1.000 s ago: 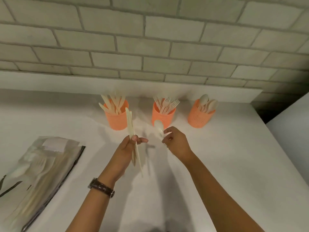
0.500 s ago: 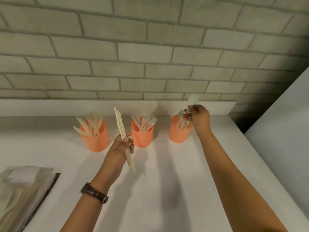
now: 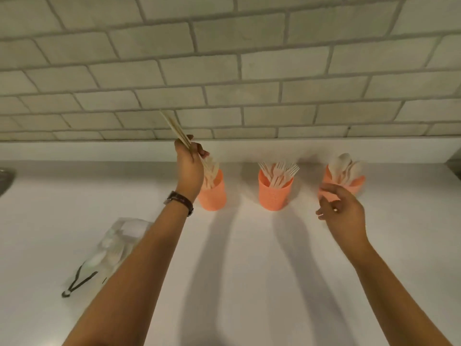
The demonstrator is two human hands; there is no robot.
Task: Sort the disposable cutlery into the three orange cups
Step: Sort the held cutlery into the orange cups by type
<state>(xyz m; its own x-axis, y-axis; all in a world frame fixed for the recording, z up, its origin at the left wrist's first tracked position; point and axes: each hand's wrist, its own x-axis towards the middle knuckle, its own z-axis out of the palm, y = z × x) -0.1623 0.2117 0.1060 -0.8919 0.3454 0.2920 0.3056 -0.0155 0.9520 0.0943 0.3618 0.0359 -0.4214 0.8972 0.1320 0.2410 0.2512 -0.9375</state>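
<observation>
Three orange cups stand in a row by the tiled wall. The left cup [image 3: 214,196] holds knives, the middle cup [image 3: 274,196] holds forks, the right cup [image 3: 354,184] holds spoons. My left hand [image 3: 189,166] grips a bunch of pale knives [image 3: 174,128] above the left cup, their lower ends at its mouth and their upper ends pointing up and left. My right hand [image 3: 341,211] hovers just in front of the right cup, fingers loosely curled, holding nothing.
A clear plastic bag [image 3: 112,248] with more cutlery lies on the white counter [image 3: 249,270] at the left, partly behind my left forearm. A metal object [image 3: 6,179] shows at the far left edge. The tiled wall [image 3: 249,71] rises behind the cups.
My right hand let the spoon go into the right cup and drew back toward me. My left hand carried the knives up and forward, over the left cup.
</observation>
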